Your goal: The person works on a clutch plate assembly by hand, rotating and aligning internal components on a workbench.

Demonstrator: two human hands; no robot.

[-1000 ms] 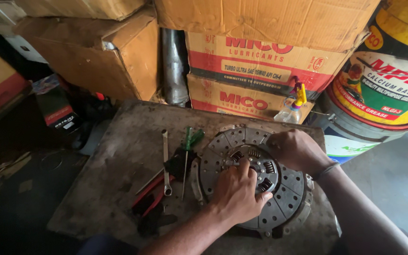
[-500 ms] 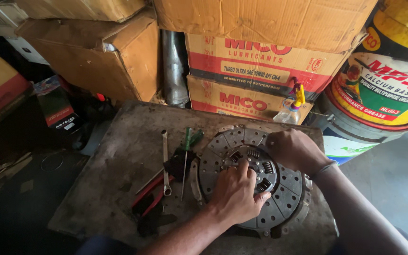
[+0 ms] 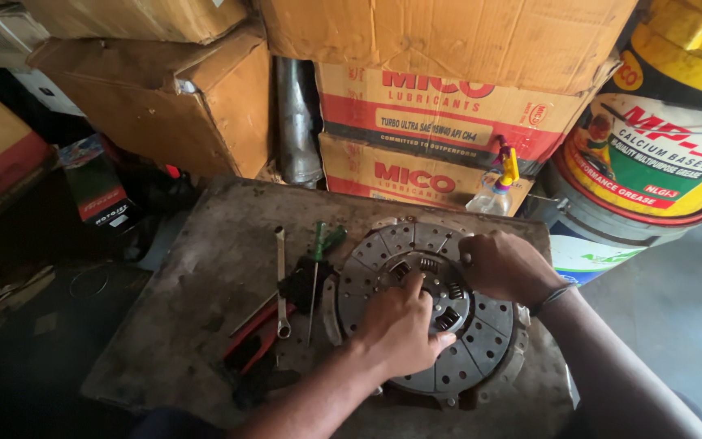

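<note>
A round grey clutch disc (image 3: 383, 258) with springs around its hub lies on a dirty metal tabletop (image 3: 205, 301). My left hand (image 3: 404, 325) rests flat on the disc's hub, fingers pressing near the springs. At the disc's upper right, my right hand (image 3: 501, 264) is closed over the rim area; what it grips is hidden under the fingers. A band sits on my right wrist.
Left of the disc lie a spanner (image 3: 280, 280), a green-handled screwdriver (image 3: 316, 268) and red-handled pliers (image 3: 257, 341). Stacked cardboard boxes (image 3: 440, 122) stand behind the table. A small spray bottle (image 3: 497, 191) sits at the far edge, and a large grease drum (image 3: 652, 154) at right.
Both hands stay on the clutch disc; they have shifted only slightly. The tools have not moved.
</note>
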